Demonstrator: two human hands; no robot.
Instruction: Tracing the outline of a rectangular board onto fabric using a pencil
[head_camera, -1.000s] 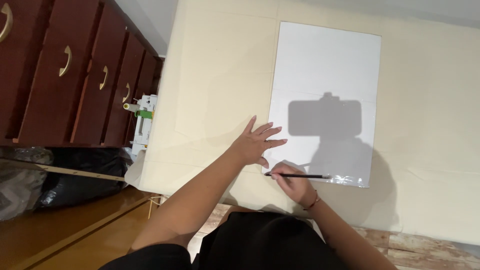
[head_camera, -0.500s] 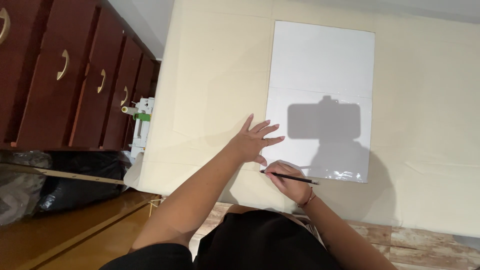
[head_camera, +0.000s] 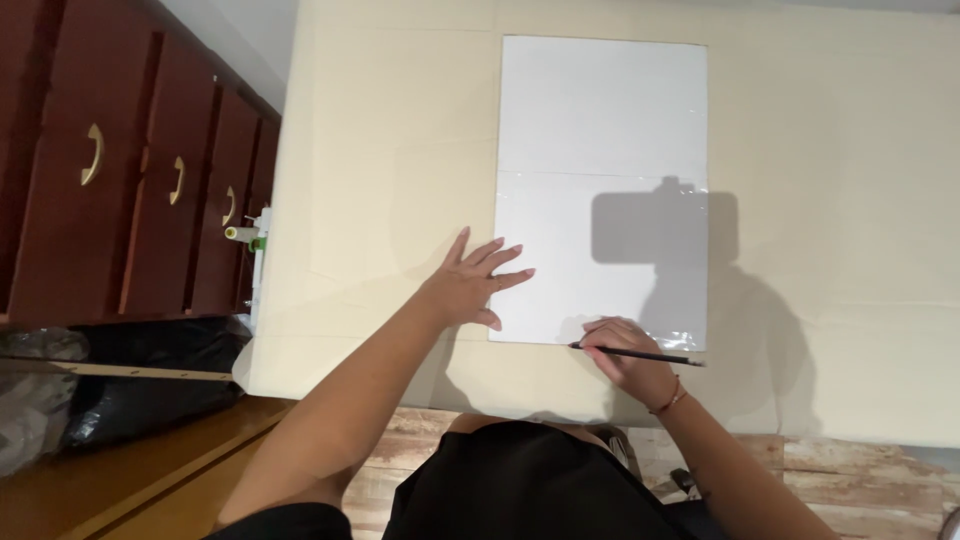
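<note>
A large white sheet (head_camera: 600, 150) lies flat on a cream table (head_camera: 400, 120). My left hand (head_camera: 475, 285) rests palm down with fingers spread on the sheet's near left corner. My right hand (head_camera: 625, 360) sits at the sheet's near edge and grips a thin black pencil (head_camera: 640, 354), which lies nearly level with its tip pointing left at the edge. A dark shadow of my head and camera falls across the sheet's right half.
A dark red wooden chest of drawers (head_camera: 130, 170) with brass handles stands left of the table. A small white and green object (head_camera: 255, 240) sits between them. Black bags (head_camera: 130, 400) lie on the wooden floor at the lower left.
The view has shifted a little, so the sheet and hands sit slightly differently in frame. Both hands keep their places at the sheet's near edge, with the pencil still held.
</note>
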